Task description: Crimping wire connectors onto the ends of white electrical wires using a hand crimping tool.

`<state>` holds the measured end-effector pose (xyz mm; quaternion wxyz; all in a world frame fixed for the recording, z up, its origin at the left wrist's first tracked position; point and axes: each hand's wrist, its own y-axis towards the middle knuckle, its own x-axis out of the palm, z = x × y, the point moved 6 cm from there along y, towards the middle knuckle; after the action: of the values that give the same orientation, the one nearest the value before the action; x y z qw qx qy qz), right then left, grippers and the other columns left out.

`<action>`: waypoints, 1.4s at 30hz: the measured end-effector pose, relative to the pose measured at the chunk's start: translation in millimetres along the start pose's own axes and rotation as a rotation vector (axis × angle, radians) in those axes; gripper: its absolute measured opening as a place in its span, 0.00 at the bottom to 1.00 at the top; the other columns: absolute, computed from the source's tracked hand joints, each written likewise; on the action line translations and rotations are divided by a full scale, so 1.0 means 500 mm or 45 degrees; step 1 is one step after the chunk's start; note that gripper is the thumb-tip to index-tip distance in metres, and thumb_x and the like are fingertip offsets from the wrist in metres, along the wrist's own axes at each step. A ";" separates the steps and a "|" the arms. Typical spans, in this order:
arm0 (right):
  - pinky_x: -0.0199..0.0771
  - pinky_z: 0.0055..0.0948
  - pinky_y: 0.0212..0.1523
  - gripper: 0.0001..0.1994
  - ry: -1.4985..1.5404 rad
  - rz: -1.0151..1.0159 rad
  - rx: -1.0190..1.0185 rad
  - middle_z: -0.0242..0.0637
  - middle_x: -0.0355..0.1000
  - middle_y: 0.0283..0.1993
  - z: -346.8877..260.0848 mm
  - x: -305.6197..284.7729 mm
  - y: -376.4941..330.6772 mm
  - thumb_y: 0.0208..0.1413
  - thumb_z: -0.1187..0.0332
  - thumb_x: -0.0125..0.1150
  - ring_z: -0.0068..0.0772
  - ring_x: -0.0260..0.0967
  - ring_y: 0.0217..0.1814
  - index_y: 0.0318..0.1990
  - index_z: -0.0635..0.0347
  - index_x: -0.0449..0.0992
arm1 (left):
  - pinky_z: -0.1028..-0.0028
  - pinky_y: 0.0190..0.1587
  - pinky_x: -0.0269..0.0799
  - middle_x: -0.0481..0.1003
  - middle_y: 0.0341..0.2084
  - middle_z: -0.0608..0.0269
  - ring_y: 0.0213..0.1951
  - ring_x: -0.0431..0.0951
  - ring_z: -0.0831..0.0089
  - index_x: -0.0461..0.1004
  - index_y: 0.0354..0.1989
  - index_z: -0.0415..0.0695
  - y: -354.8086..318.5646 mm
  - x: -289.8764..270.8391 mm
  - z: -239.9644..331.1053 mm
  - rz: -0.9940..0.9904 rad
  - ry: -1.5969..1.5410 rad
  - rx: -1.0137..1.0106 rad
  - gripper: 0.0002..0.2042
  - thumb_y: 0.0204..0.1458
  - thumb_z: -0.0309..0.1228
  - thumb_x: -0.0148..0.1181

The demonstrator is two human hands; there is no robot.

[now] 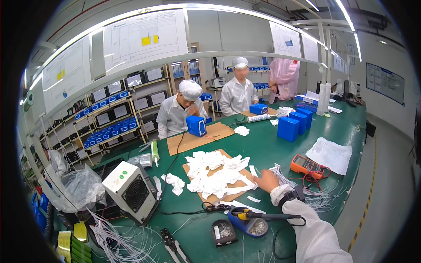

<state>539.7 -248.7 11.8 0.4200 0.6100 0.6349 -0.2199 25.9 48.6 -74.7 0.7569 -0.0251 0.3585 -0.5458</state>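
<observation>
My right hand (266, 180) reaches over the green bench from the lower right, its fingers curled together. What they hold, if anything, is too small to make out. Just left of the fingertips lie a narrow white strip (253, 171) and a heap of crumpled white cloth or paper (210, 173) on a cardboard sheet (202, 198). Beyond the wrist, a bundle of thin white wires (313, 199) spreads to the right. In front of the wrist rests a soldering iron (263, 215) on a blue stand (239, 222). My left hand is out of view.
An orange multimeter (307, 167) lies right of the wires. At left stand a fan unit (131, 191) and more loose wires (118, 239); wire strippers (172, 245) lie in front. Across the bench (258, 151), two people sit near blue battery packs (196, 126); blue blocks (288, 129) stand at right.
</observation>
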 end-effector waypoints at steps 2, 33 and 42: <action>0.76 0.45 0.47 0.37 -0.208 0.040 0.006 0.58 0.72 0.49 -0.006 0.014 -0.021 0.51 0.37 0.57 0.57 0.74 0.48 0.47 0.70 0.76 | 0.72 0.64 0.53 0.67 0.60 0.47 0.63 0.64 0.58 0.56 0.70 0.48 0.006 -0.001 -0.001 -0.005 0.028 -0.003 0.36 0.63 0.62 0.29; 0.64 0.44 0.57 0.23 -0.062 -0.065 -0.373 0.45 0.72 0.47 -0.074 0.093 -0.057 0.47 0.52 0.69 0.52 0.67 0.52 0.48 0.53 0.79 | 0.73 0.69 0.42 0.53 0.70 0.57 0.70 0.51 0.62 0.54 0.71 0.45 0.003 -0.007 0.055 0.177 -0.004 0.502 0.27 0.68 0.45 0.39; 0.70 0.48 0.46 0.12 0.237 -0.136 -0.332 0.55 0.74 0.40 -0.072 0.072 -0.040 0.58 0.66 0.56 0.58 0.72 0.46 0.46 0.62 0.72 | 0.72 0.68 0.44 0.53 0.70 0.55 0.69 0.53 0.61 0.55 0.70 0.46 0.156 0.082 -0.311 0.144 1.922 0.264 0.28 0.67 0.47 0.40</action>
<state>514.7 -202.3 -1.8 0.4226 0.5336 0.7257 -0.1003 6.3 100.2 -244.8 0.3320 0.4443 0.7263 -0.4061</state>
